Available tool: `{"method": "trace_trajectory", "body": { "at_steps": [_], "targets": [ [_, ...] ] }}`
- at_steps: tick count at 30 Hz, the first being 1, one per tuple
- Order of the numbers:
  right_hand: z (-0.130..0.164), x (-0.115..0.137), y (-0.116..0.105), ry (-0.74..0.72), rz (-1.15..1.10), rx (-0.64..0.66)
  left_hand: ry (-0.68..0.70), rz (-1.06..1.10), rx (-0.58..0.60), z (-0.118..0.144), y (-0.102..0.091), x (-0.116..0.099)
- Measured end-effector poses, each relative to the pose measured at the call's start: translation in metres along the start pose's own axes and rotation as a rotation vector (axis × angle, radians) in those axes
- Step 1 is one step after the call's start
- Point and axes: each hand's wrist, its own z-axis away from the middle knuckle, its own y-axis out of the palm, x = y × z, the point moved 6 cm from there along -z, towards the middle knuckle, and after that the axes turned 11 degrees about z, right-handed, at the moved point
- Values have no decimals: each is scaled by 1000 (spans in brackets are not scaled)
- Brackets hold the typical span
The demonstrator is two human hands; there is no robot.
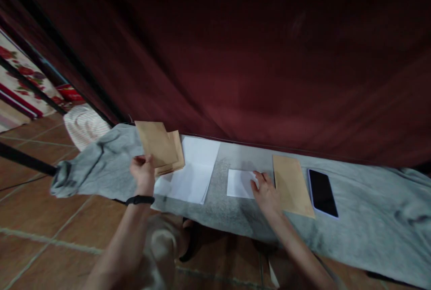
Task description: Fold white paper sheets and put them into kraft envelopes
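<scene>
My left hand, with a black band at the wrist, is closed on the near left edge of a brown paper envelope. This envelope is raised and tilted over a small stack of similar brown envelopes. White paper sheets lie partly under that stack. Near the middle, a small white paper, which looks folded, lies flat. My right hand rests at its right edge, thumb and forefinger apart and touching it. Just right of that hand lies another brown envelope.
A dark-screened phone in a light purple case lies to the right. Grey cloth covers the narrow surface. A dark red curtain hangs right behind it. Black poles and a striped cloth bundle are at the left.
</scene>
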Motion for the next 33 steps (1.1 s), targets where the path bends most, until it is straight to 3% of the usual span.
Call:
{"method": "trace_trajectory", "body": {
  "at_steps": [3,5,9,12,16,22,28,33],
  "targets": [
    [-3,15,6,-48,-321,24,-104,215,0,20,28,-14],
    [-3,23,16,-10,-562,77,-348,642,141,52,68,-22],
    [-6,34,37,154,-951,168,-484,847,388,125,132,-56],
    [-12,37,45,266,-1149,195,-557,896,541,165,159,-70],
    [-24,35,44,330,-1297,172,-595,916,640,184,174,-78],
    [-30,29,41,423,-1425,193,-663,980,738,181,183,-82],
    [-32,26,32,409,-1407,221,-918,1202,662,171,192,-88],
    [-30,25,33,443,-1483,268,-1082,1234,541,170,197,-91]
  ]
}}
